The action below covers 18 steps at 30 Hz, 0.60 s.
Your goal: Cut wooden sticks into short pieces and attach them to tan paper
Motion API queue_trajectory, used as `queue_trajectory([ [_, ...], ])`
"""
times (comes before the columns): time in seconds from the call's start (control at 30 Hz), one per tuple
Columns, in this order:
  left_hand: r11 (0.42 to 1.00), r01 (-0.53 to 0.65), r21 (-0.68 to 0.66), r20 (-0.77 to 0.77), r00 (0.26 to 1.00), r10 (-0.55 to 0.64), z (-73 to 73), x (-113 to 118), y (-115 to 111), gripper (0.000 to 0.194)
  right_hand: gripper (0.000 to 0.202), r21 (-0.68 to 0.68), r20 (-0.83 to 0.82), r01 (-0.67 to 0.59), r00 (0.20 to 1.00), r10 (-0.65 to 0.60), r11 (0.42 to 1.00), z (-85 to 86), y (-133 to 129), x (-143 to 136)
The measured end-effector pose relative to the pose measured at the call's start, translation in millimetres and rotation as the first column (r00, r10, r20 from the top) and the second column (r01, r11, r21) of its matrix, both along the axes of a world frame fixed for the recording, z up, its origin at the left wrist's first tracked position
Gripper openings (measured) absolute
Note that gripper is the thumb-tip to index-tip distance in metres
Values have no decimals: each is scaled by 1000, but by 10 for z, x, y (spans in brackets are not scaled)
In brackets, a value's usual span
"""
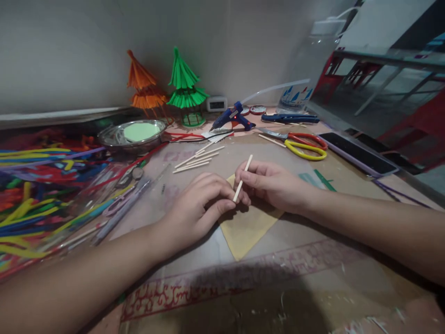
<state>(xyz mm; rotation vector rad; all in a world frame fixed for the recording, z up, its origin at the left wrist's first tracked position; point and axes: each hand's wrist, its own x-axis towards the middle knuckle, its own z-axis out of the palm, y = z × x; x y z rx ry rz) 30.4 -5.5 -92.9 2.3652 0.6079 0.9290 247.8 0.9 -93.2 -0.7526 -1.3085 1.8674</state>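
A short pale wooden stick is pinched between the thumb and fingers of my right hand, tilted with its upper end leaning right. The fingertips of my left hand close on the stick's lower end. Both hands are over a yellow square sheet, one corner pointing toward me; its far part is mostly hidden by the hands. Just beyond my left hand lie several loose wooden sticks on the mat.
Coloured pipe cleaners pile at the left, near a metal dish. Behind are orange and green pavilion models and a blue glue gun. Scissors, a phone and a clear jug are at the right.
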Motion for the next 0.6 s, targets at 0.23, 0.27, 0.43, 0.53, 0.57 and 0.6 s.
queue_trajectory([
  [0.23,1000,-17,14,12,1000,17,21,10,-2,11,32,-34,6,-19,1000,19,999,20,4,11],
  [0.27,1000,-22,19,10,1000,22,20,10,-2,12,31,-33,8,-18,1000,18,999,22,5,11],
  [0.43,999,-45,17,-16,999,45,20,7,0,12,28,-45,-12,-28,1000,28,999,34,10,22],
  [0.53,999,-40,5,-14,999,40,25,7,2,11,26,-61,-43,-46,998,44,997,40,12,35],
  [0.57,999,-37,1,-11,999,37,28,7,3,10,24,-66,-48,-52,998,49,997,40,10,37],
  [0.6,999,-35,-2,-8,999,35,31,8,3,10,23,-68,-51,-56,997,52,996,41,5,37],
])
